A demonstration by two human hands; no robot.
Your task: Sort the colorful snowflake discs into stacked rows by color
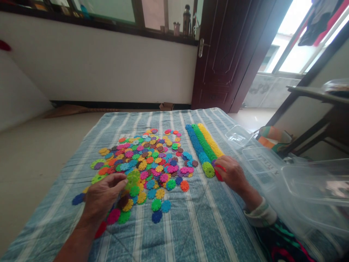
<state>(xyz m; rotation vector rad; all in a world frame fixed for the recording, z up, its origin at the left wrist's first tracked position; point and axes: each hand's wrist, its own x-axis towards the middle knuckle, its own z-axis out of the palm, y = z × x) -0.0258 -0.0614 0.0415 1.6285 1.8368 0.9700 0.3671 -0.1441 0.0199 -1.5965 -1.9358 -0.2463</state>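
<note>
A lime disc (133, 179), clamped in the left hand's (106, 193) grip, is over the near part of the pile (152, 156). Right of the pile, the right hand (230, 173) covers a red disc (219, 173) — its grip I cannot tell — by three rows (204, 142).

The cloth (185, 236) is white-striped blue, the discs (149, 160) multicoloured

Left hand (105, 193) forms a pinch; right hand (232, 173) curls palm-down.
</note>
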